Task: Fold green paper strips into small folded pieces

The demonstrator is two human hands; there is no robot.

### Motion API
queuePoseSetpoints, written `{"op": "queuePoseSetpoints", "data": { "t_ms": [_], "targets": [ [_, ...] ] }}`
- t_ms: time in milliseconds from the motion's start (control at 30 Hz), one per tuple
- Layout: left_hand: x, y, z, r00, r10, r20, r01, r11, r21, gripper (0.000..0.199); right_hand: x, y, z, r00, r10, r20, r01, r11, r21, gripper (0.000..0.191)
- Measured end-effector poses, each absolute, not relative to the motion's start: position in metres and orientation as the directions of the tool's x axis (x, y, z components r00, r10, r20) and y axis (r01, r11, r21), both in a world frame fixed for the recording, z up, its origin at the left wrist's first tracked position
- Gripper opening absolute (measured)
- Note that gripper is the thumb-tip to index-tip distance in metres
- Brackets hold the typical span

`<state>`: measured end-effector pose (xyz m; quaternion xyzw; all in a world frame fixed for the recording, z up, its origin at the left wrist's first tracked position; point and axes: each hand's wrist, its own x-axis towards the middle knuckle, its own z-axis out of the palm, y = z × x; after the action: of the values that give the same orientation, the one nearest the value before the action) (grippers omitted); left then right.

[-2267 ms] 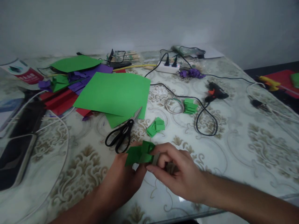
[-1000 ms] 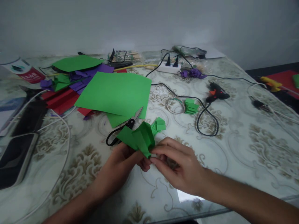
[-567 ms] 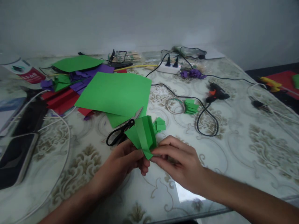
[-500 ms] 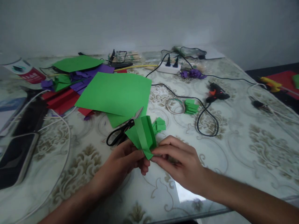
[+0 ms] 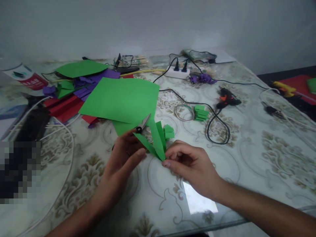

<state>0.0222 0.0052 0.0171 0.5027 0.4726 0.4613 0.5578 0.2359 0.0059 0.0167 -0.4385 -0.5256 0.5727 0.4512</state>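
My right hand pinches the lower end of a folded green paper between thumb and fingertips. The paper's pleats fan apart toward the top. To its left, my left hand is open, thumb apart from the fingers, its fingers behind the paper's left flap; whether they touch it I cannot tell. Black-handled scissors lie just beyond the left hand, their handles mostly covered by it. Behind the folded paper rests a small cut green paper piece.
Large green sheets lie over purple and red paper at the left. A glue gun with a looped black cord sits at the right. Further items are a tape ring, small green strips, a white power strip and a cup.
My left hand has let go of the paper's lower end, opened and shifted left. The right hand keeps its pinch, and the paper's folds have spread and turned.
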Motion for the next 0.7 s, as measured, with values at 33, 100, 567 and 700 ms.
{"op": "queuePoseSetpoints", "data": {
  "t_ms": [33, 100, 567, 700],
  "targets": [
    [0.0192, 0.0064, 0.0150, 0.029, 0.999, 0.041, 0.050, -0.042, 0.998, 0.048, 0.2360, 0.0061, 0.0165, -0.209, 0.977, -0.048, -0.071, -0.064, -0.995, 0.020],
    [0.0135, 0.0077, 0.0140, -0.076, 0.944, 0.322, 0.308, -0.285, 0.908, 0.057, 0.2363, 0.0061, 0.0163, -0.202, 0.978, -0.045, -0.072, -0.061, -0.996, 0.017],
    [0.0159, -0.0019, 0.0171, 0.455, 0.730, 0.510, 0.451, -0.683, 0.574, 0.030, 0.2348, 0.0009, 0.0180, -0.268, 0.962, 0.056, 0.003, 0.059, -0.998, 0.012],
    [0.0141, -0.0015, 0.0201, 0.467, 0.720, 0.514, 0.409, -0.691, 0.596, 0.027, 0.2361, 0.0040, 0.0205, -0.369, 0.924, -0.100, -0.122, -0.154, -0.981, 0.021]
  ]
}}
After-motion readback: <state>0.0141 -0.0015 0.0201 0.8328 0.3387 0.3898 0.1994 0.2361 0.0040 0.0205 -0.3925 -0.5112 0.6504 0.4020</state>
